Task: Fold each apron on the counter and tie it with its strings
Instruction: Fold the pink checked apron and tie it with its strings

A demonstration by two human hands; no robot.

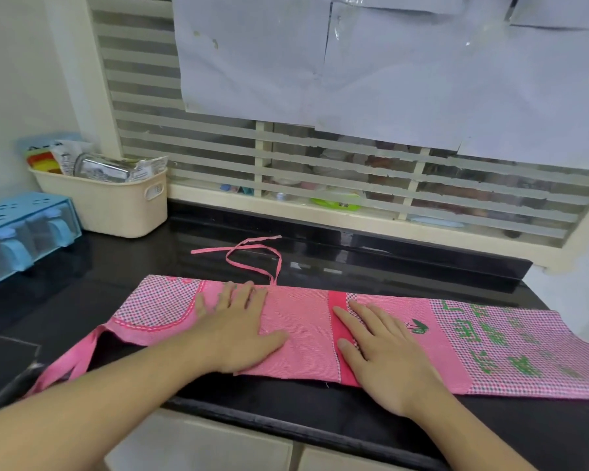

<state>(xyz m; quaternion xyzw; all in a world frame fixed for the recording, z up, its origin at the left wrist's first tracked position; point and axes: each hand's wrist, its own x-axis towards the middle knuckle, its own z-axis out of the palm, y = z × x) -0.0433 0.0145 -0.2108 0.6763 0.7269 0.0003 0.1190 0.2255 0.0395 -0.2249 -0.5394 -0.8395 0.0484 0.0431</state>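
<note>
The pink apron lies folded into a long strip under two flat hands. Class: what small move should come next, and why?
Probably fold one end of the apron in toward the middle. It is already a long narrow strip, the left hand and right hand press it flat, and its string lies loose behind, so the strip must get shorter before tying.

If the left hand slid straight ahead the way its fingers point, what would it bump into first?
Probably the pink string. The left hand lies flat on the folded pink apron, fingers pointing away toward the window. Just past the apron's far edge the string loops on the black counter.
</note>
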